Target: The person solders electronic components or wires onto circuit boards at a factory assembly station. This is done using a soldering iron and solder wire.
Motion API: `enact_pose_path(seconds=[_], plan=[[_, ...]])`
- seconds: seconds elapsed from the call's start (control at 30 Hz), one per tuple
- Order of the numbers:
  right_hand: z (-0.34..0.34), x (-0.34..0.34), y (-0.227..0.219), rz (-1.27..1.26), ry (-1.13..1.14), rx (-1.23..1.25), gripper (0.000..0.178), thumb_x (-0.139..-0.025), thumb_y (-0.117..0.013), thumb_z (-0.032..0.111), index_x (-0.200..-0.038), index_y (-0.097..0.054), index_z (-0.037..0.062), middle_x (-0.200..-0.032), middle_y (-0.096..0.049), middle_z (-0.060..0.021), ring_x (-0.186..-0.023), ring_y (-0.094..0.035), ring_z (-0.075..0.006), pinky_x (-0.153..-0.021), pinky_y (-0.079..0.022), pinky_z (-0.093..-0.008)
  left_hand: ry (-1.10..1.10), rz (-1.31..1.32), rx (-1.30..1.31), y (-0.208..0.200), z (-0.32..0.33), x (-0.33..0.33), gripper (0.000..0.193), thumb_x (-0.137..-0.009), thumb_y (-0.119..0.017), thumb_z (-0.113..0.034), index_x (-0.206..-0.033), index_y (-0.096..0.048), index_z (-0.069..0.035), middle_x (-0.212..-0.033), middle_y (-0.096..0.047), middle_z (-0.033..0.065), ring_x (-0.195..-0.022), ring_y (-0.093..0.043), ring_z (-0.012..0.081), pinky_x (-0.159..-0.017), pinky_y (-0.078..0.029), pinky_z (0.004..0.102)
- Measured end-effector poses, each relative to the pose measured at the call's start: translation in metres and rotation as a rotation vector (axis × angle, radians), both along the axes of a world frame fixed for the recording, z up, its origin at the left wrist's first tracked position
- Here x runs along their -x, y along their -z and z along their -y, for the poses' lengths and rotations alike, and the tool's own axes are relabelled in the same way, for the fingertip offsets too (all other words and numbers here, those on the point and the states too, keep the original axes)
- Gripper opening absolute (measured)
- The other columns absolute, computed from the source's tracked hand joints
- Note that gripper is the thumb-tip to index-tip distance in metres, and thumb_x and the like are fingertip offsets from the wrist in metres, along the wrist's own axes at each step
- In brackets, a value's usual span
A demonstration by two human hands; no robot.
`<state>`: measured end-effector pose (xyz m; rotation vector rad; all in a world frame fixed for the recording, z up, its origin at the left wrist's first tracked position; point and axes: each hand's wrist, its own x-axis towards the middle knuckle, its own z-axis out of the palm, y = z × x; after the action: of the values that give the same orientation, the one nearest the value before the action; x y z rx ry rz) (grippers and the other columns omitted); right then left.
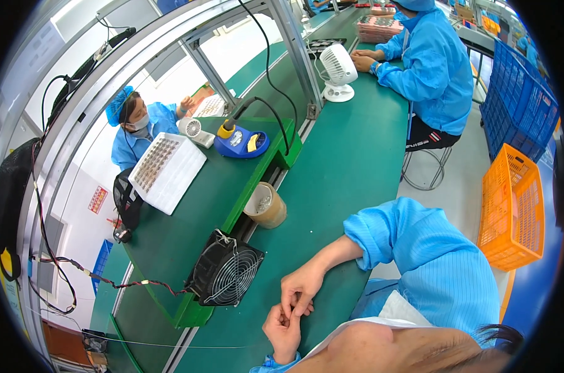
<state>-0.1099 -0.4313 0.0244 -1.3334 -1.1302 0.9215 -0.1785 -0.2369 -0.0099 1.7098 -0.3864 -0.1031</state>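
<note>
My right hand (302,289) reaches in over the green work table (331,186), its fingers bent down and drawn together. Just below it, my left hand (282,334) is closed with its fingers curled. The fingertips of both hands meet, and anything between them is hidden or too small to make out. Nearest to the hands is a square black fan (232,273) with a round metal guard, standing to their left. A beige cup (267,208) with whitish contents stands farther back, beside the raised green shelf (198,205).
On the shelf are a white foam tray (185,180) of small parts, a blue soldering iron stand (241,144) and a small white fan (195,132). Co-workers sit across (125,144) and at right (440,68). Orange (512,214) and blue crates (512,105) stand right.
</note>
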Motion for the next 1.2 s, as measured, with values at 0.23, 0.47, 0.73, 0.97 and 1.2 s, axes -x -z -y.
enact_pose_path(seconds=[0.23,0.47,0.73,0.97,1.2], plan=[[-0.003,0.004,0.002,0.090,0.009,-0.010,0.026,-0.091,-0.060,0.012,-0.113,-0.062,-0.0016,-0.075,-0.068,-0.0102,-0.066,-0.067,-0.0144,-0.057,-0.056,-0.0266,-0.052,0.035,-0.118,-0.010,0.002,0.003,0.014,-0.082,-0.071,-0.008,-0.079,-0.060,0.000,-0.060,-0.050,-0.0027,-0.051,-0.038,0.0017,-0.044,-0.029,0.0195],[-0.008,0.017,-0.004,0.402,0.053,-0.135,0.025,-0.092,-0.058,0.017,-0.113,-0.063,0.0042,-0.071,-0.067,-0.0090,-0.060,-0.066,-0.0170,-0.050,-0.051,-0.0298,-0.037,0.192,-0.254,-0.020,0.003,0.003,0.015,-0.079,-0.072,-0.010,-0.080,-0.061,0.000,-0.066,-0.059,0.0092,-0.056,-0.054,0.0152,-0.052,-0.044,0.0284],[-0.010,0.020,-0.002,0.464,0.094,-0.163,0.020,-0.095,-0.054,0.019,-0.097,-0.065,0.0030,-0.069,-0.066,-0.0086,-0.057,-0.066,-0.0162,-0.047,-0.051,-0.0292,-0.043,0.219,-0.327,-0.020,0.003,0.006,0.023,-0.075,-0.076,-0.016,-0.080,-0.061,0.000,-0.068,-0.059,0.0104,-0.056,-0.055,0.0188,-0.052,-0.045,0.0307],[-0.011,0.024,-0.004,0.546,0.159,-0.080,0.030,-0.092,-0.058,0.029,-0.075,-0.061,0.0041,-0.065,-0.065,-0.0079,-0.056,-0.065,-0.0180,-0.047,-0.048,-0.0311,0.003,0.217,-0.329,-0.017,0.001,0.000,0.023,-0.074,-0.076,-0.017,-0.079,-0.060,-0.001,-0.069,-0.059,0.0118,-0.057,-0.057,0.0236,-0.052,-0.045,0.0330],[-0.013,0.033,-0.001,0.655,0.253,-0.170,0.033,-0.092,-0.057,0.032,-0.074,-0.051,0.0049,-0.057,-0.054,-0.0133,-0.053,-0.055,-0.0345,-0.046,-0.039,-0.0431,0.041,0.319,-0.408,-0.037,0.006,0.004,0.025,-0.069,-0.078,-0.015,-0.076,-0.058,-0.001,-0.072,-0.060,0.0128,-0.060,-0.058,0.0261,-0.053,-0.046,0.0342]])
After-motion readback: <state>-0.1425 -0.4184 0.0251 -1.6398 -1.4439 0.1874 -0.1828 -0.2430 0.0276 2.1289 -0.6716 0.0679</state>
